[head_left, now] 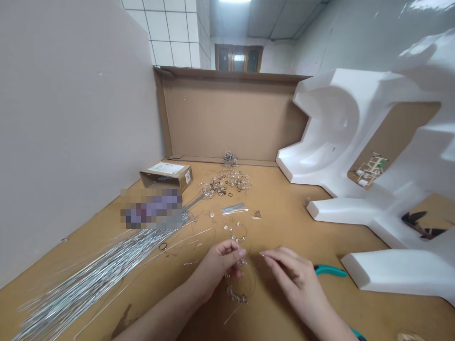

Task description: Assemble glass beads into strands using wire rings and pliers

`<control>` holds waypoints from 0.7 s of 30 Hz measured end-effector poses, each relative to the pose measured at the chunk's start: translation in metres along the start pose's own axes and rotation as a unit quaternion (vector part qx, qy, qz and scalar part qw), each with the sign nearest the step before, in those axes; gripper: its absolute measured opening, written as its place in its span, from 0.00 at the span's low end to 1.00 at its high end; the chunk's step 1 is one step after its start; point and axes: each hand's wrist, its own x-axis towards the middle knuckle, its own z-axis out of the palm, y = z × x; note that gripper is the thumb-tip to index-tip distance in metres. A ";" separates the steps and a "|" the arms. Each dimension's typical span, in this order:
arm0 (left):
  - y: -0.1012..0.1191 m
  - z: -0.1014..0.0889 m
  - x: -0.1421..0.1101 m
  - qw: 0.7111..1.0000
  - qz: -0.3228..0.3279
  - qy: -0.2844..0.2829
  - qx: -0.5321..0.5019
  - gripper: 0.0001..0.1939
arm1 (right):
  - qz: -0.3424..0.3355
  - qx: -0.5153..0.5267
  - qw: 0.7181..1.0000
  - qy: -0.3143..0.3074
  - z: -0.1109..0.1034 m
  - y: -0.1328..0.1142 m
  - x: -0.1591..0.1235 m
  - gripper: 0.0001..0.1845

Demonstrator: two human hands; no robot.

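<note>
Across the brown tabletop (284,218), white foam moulding (394,270) stands to the right, a cardboard tray (231,113) at the back, and a bundle of silvery wires (106,265) lies on the left. Closer in, the person's left hand (225,258) has thumb and forefinger pinched on a thin beaded wire loop (232,294), its clear beads (243,299) bunched below that hand. The right hand (289,267) is just beside, thumb and forefinger close together; whether they grip anything tiny, I can't tell. I'd judge the loop very light, springy and easily bent, the beads hard and slippery. Best hold: a fingertip pinch right beside a bead.
</note>
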 end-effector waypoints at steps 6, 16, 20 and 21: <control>0.000 0.002 -0.002 0.999 -0.003 0.007 0.042 0.13 | -0.045 -0.094 0.990 -0.097 0.002 -0.009 -0.004 0.13; 0.003 0.004 -0.004 0.996 -0.006 -0.026 0.087 0.13 | 0.028 0.031 0.996 -0.085 0.006 -0.009 -0.002 0.13; 0.007 0.002 -0.007 0.983 0.070 -0.019 0.167 0.10 | 0.135 0.112 0.981 -0.080 0.006 -0.004 0.000 0.15; 0.010 0.002 -0.009 0.971 0.117 0.002 0.210 0.09 | 0.148 0.125 0.978 -0.082 0.006 -0.004 0.000 0.15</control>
